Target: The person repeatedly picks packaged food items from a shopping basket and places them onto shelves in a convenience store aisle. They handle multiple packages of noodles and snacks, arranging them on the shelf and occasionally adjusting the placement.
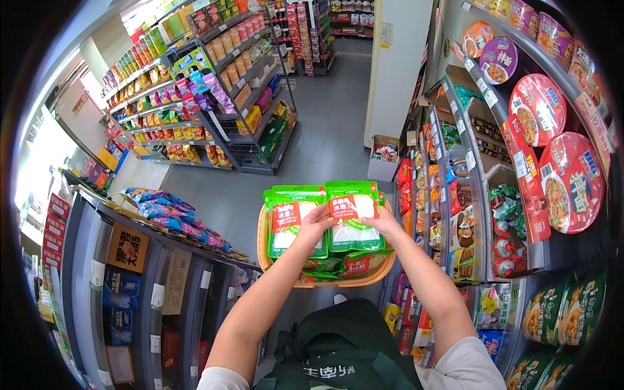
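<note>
Before me is an orange basket [262, 239] with green-and-white bags of rock sugar in it. Two lie side by side on top: a left bag [287, 238] and a right bag [355, 239]. At the right bag's left edge, my left hand [314, 226] has its thumb over the front, its fingers partly hidden between the two bags. My right hand [382, 223] grips the same bag's right edge, thumb on the front. Below them, nearer my body, another bag with a red label [358, 264] shows, partly covered.
Shelves of noodle bowls [538, 109] and packaged snacks [460, 195] rise close on my right. A low shelf unit [146, 273] with blue-pink packets [170, 212] on top stands left. Ahead are a snack rack [234, 97], a white pillar [397, 73] and a carton [383, 163] on the floor.
</note>
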The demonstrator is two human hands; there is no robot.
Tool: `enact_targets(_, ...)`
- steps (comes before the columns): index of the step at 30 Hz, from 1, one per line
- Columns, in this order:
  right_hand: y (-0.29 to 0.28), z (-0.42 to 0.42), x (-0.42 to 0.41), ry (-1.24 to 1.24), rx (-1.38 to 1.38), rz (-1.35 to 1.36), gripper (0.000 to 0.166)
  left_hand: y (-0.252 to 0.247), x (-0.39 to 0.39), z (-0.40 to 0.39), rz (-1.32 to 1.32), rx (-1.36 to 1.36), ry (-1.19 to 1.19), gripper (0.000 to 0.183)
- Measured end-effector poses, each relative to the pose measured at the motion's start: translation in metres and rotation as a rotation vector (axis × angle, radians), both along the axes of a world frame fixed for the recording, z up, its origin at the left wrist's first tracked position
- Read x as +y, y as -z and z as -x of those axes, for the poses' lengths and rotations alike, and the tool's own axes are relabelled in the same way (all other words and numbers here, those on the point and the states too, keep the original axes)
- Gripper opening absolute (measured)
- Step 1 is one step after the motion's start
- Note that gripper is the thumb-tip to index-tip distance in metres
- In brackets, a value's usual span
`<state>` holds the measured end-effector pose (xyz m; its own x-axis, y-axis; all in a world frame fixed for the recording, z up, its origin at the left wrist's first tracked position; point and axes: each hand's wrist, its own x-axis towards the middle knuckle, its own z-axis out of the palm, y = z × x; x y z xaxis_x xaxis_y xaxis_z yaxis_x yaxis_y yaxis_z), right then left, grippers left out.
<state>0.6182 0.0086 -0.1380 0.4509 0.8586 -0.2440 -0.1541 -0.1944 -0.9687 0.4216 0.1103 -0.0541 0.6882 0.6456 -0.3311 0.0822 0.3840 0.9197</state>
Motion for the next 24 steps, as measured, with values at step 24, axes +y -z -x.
enact_targets(24,-0.129,0.211,0.041,-0.231,0.096,-0.279,0.052,-0.025,0.021,0.130,0.136,-0.384,-0.513,0.038)
